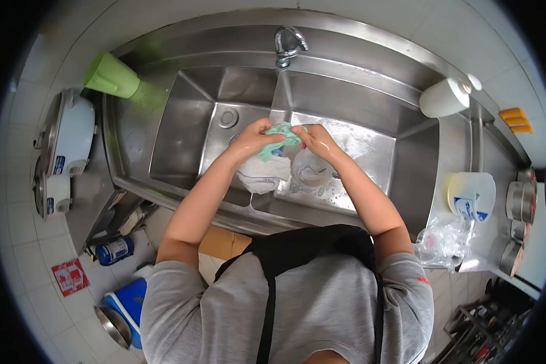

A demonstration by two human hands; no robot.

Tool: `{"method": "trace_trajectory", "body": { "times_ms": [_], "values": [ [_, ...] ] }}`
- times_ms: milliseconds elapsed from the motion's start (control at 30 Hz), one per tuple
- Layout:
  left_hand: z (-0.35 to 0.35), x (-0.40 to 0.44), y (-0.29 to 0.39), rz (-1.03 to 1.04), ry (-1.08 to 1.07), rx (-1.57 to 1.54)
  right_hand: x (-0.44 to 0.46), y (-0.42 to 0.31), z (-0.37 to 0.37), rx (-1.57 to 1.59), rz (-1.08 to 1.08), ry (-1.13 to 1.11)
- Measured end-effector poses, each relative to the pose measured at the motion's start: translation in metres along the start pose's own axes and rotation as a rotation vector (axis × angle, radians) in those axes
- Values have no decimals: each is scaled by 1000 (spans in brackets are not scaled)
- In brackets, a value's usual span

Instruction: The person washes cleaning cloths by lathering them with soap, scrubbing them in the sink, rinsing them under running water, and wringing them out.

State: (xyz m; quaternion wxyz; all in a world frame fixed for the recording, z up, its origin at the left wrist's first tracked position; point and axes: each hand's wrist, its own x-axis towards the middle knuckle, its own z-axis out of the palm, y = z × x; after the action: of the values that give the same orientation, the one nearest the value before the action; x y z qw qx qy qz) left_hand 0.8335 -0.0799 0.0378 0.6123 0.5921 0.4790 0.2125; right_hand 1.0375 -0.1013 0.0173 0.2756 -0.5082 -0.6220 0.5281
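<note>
A crumpled light-green cloth (pixel 279 134) is held between my two hands above the divider of a steel double sink (pixel 340 88). My left hand (pixel 249 141) grips its left side, fingers curled into the folds. On the other side my right hand (pixel 318 142) pinches the cloth near its edge; both hands look wet. Just below lies a bunched white cloth (pixel 264 173) over the divider. Beside it, in the right basin, stands a clear round container (pixel 311 170). A small blue bit shows under the green cloth, too hidden to name.
The faucet (pixel 287 45) rises behind the divider. A green plastic jug (pixel 112 76) stands on the left ledge. To the right are a white pump bottle (pixel 446 97), a translucent tub (pixel 471 196), and clear plastic bags (pixel 446 242). Rice cookers (pixel 70 133) line the far left.
</note>
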Motion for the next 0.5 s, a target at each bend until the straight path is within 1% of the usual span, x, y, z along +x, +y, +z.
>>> {"method": "trace_trajectory", "body": {
  "times_ms": [67, 167, 200, 300, 367, 400, 467, 500],
  "values": [
    [-16, -16, -2, -25, 30, -322, 8, -18, 12, -2, -105, 40],
    [-33, -22, -8, -95, 218, -584, 37, -3, 28, 152, -108, -53],
    [-38, -18, -20, -1, 279, -618, 41, -5, 30, 150, -80, -75],
    [-53, -12, -38, -57, 444, -642, 45, -2, 34, 166, 3, -132],
    [-53, -10, -33, -98, 695, -661, 51, 19, 37, 202, 51, -155],
    [-52, -9, -31, -121, 818, -666, 50, 27, 37, 169, 135, -177],
    [-47, 6, -60, -144, 930, 96, 51, 44, 35, 90, 299, -216],
    [-41, 14, -75, -155, 952, 483, 54, 56, 38, 96, 300, -206]
  ]
}}
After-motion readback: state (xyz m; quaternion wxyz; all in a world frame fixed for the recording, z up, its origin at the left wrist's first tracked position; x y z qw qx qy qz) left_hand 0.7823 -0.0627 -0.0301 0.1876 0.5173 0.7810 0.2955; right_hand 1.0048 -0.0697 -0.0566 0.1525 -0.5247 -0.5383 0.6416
